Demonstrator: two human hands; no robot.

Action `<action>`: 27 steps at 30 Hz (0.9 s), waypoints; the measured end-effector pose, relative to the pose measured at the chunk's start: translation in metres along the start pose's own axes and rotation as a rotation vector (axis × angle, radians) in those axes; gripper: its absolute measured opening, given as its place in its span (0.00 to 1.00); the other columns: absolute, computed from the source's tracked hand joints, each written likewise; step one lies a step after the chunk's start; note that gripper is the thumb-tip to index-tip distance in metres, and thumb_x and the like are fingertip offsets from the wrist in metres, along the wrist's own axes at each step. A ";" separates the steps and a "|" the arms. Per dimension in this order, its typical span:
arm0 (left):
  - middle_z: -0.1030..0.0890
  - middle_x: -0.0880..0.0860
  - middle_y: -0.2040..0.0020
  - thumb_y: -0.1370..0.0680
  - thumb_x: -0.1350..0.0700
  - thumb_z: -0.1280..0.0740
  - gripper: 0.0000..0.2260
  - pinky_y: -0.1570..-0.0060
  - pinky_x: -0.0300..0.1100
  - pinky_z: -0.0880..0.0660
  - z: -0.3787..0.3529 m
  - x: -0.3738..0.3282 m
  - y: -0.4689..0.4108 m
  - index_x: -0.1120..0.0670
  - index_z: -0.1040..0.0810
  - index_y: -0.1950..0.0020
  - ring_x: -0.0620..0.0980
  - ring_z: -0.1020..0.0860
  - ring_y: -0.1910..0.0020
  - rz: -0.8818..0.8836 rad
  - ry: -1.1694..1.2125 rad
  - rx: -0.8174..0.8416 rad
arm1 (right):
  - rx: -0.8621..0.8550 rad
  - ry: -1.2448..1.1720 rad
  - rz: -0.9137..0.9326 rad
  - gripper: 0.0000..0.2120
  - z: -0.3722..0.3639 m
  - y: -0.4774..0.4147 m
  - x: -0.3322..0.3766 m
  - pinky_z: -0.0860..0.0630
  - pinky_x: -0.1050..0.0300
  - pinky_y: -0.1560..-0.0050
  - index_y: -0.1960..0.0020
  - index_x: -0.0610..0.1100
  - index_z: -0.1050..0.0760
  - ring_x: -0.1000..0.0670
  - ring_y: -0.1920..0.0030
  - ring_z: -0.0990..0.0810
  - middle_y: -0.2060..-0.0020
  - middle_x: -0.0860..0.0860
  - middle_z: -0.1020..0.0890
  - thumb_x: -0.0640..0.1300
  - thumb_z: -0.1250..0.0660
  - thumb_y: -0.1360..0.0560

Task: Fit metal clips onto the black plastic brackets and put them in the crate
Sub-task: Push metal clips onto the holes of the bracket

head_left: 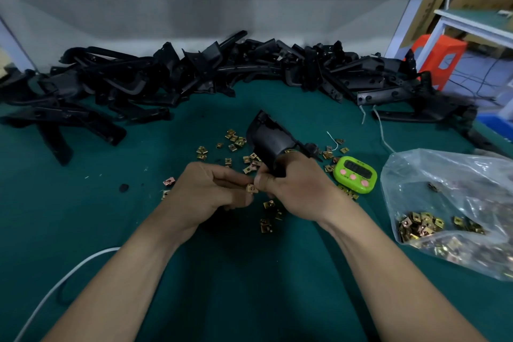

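The person holds both hands close together over the middle of the green mat [83, 216]. The right hand [294, 189] has its fingers curled round the lower end of a black bracket [266, 139], which sticks up and away from the person, tilted to the left. The left hand [205, 189] has its fingers bent, and its fingertips pinch one brass clip [252, 188] just under the bracket's held end. The right thumb lies against the clip from the other side. Whether the clip already sits on the bracket cannot be told.

Loose clips [236, 141] lie scattered on the mat around and under the hands. At the right a clear plastic bag [444, 175] lies slumped and open-looking, with a heap of the same clips inside [422, 225], gathered in its lower part. Between the bag and the right hand a green timer [355, 173] lies flat, with a few clips touching its edges.

A long pile [194, 72] of black brackets runs across the back of the mat, from the left edge to the right. A white cable [55, 286] curves across the near left corner. Beyond the table's right end stands an orange stool [441, 61].
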State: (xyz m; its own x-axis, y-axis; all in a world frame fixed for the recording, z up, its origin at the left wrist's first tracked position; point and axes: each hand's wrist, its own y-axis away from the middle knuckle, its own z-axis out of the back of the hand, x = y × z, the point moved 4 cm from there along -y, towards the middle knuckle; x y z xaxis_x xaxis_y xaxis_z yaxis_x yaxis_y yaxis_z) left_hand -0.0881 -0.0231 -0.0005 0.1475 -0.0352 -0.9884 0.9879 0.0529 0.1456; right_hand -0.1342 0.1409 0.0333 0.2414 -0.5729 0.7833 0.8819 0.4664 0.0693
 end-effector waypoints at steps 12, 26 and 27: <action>0.12 0.52 0.60 0.30 0.67 0.21 0.13 0.60 0.34 0.22 0.004 0.002 0.005 0.48 0.12 0.56 0.45 0.15 0.62 -0.137 -0.059 -0.187 | -0.081 0.064 0.259 0.08 0.003 0.009 0.012 0.29 0.53 0.69 0.64 0.43 0.22 0.53 0.72 0.27 0.71 0.46 0.21 0.37 0.24 0.31; 0.15 0.38 0.63 0.25 0.54 0.24 0.07 0.67 0.30 0.27 0.000 -0.012 0.015 0.41 0.12 0.54 0.38 0.17 0.62 -0.339 -0.464 -0.310 | -0.267 0.376 0.333 0.16 -0.010 0.001 0.004 0.42 0.63 0.76 0.72 0.54 0.40 0.55 0.75 0.31 0.78 0.56 0.32 0.48 0.35 0.32; 0.15 0.38 0.64 0.25 0.55 0.25 0.07 0.67 0.30 0.27 -0.001 -0.012 0.016 0.42 0.12 0.55 0.39 0.17 0.62 -0.333 -0.479 -0.310 | -0.257 0.353 0.300 0.15 -0.011 0.000 0.002 0.41 0.63 0.77 0.72 0.52 0.38 0.55 0.75 0.30 0.78 0.55 0.31 0.49 0.35 0.31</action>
State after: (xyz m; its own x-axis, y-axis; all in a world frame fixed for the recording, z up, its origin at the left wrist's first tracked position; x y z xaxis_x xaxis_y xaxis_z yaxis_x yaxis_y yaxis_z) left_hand -0.0745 -0.0211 0.0135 -0.0885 -0.5361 -0.8395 0.9356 0.2445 -0.2548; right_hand -0.1293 0.1322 0.0276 0.5813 -0.6523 0.4864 0.8130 0.4899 -0.3147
